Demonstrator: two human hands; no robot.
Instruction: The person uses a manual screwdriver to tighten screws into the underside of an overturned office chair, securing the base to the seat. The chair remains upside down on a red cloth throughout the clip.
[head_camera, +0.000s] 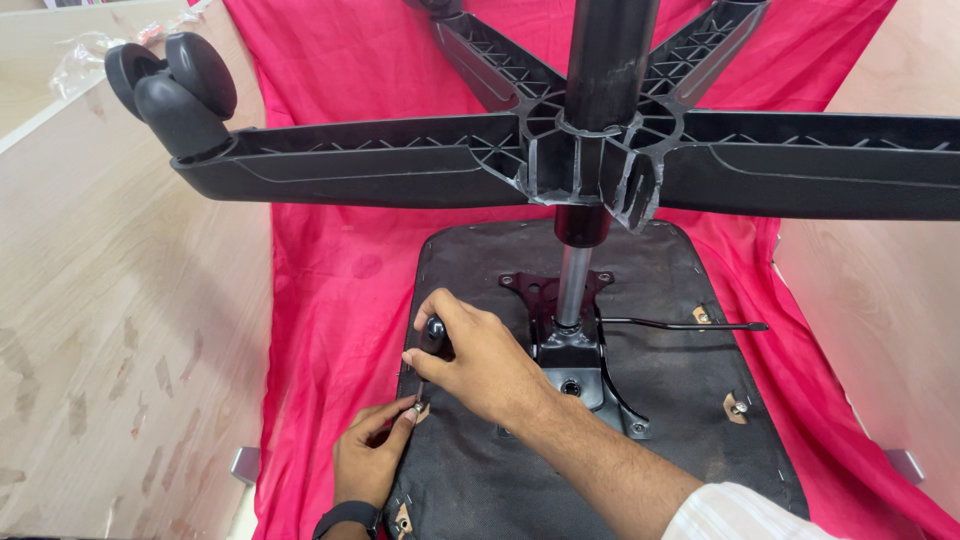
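Screwdriver (430, 345): dark rounded handle, shaft pointing down to a small screw (416, 407) at the left edge of the seat underside (660, 380).
Right hand (480, 362): clamped around the screwdriver handle from above — fingers curled over it, forearm coming in from the lower right with a pale striped sleeve (735, 512) at its end.
Left hand (368, 458): thumb and forefinger pinched together on the screw, right at the screwdriver tip; a black wristband (345, 518) on the wrist.
Seat underside: black fabric-covered panel lying flat on a red cloth (320, 300), facing up.
Mounting plate (572, 355): black metal mechanism fixed at the middle of the seat, just right of the right hand, with a thin lever rod (690, 325) sticking out to the right.
Gas column (575, 285): silver shaft rising from the plate into a black sleeve.
Star base (600, 150): black plastic chair base on top of the column, ribbed underside showing, its arms spreading across the upper part of the view.
Caster (170, 85): black twin wheel on the end of the left arm.
Brackets (737, 406): small tan tabs near the seat's right and lower left edges.
Surroundings: pale wood-grain panels (110, 330) on both sides of the red cloth.
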